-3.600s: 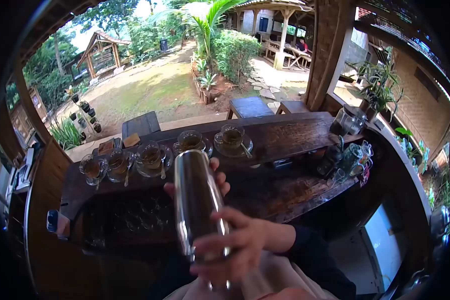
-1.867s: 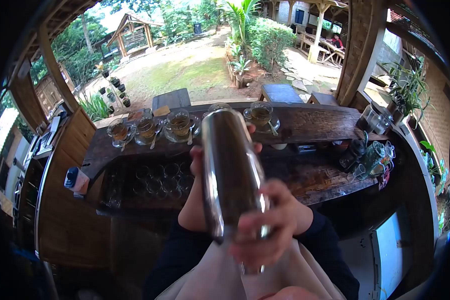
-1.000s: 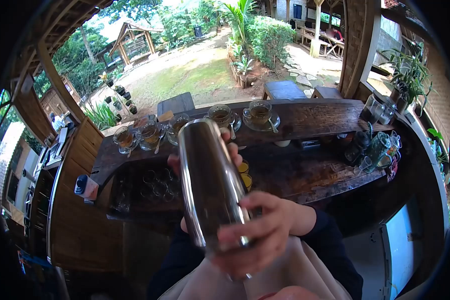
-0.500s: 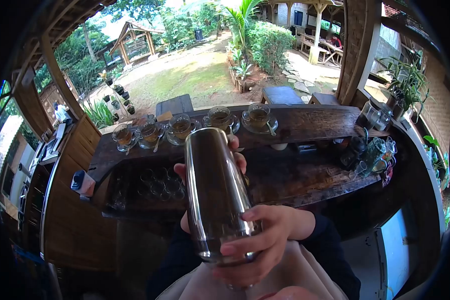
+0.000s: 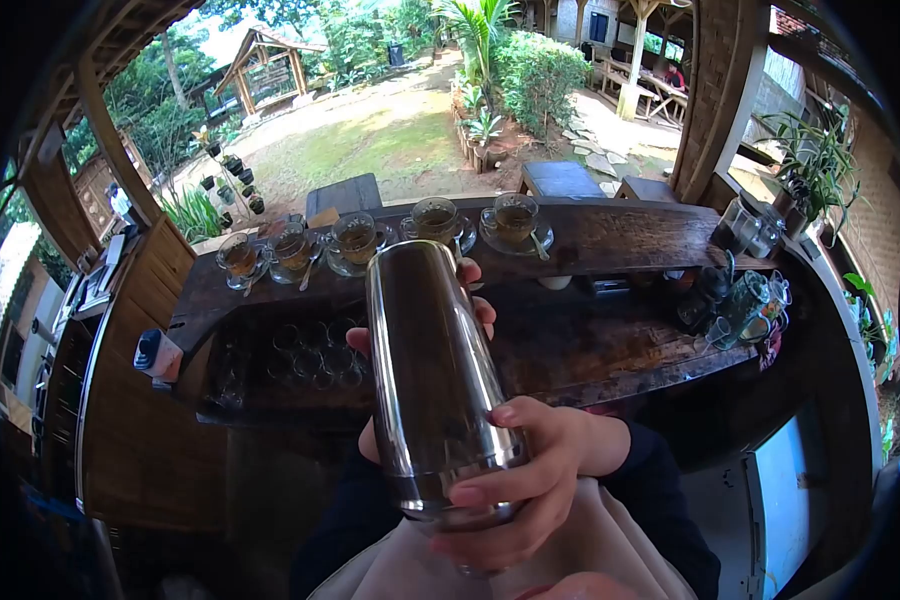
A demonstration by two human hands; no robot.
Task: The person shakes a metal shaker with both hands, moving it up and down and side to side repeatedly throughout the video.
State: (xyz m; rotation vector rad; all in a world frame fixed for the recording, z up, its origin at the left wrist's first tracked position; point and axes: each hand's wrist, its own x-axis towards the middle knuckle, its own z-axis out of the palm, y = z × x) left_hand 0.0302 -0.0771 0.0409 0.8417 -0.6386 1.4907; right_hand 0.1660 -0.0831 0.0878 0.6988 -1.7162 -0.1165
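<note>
A shiny metal cocktail shaker [image 5: 428,350] is tilted in front of my body, held by both hands. My left hand [image 5: 481,308] wraps around its far side near the upper end. Only its fingertips, thumb and a bit of the palm edge show; the rest is hidden behind the metal. My right hand [image 5: 525,480] grips the lower end, fingers curled over the narrower section. Beyond the shaker, several glass cups [image 5: 354,238] of brownish drink stand on saucers with spoons, in a row along the wooden counter [image 5: 620,235].
Several upturned-looking glasses [image 5: 315,355] stand on the lower shelf at left, beside a small pinkish container [image 5: 157,357]. Glass jars [image 5: 745,305] crowd the right end, below a clear canister [image 5: 750,228] and a potted plant [image 5: 810,165]. Stools [image 5: 560,180] stand outside the counter.
The shaker has shifted slightly up and left in view, both hands still around it. The camera view has turned a little; the cups and counter stay in place.
</note>
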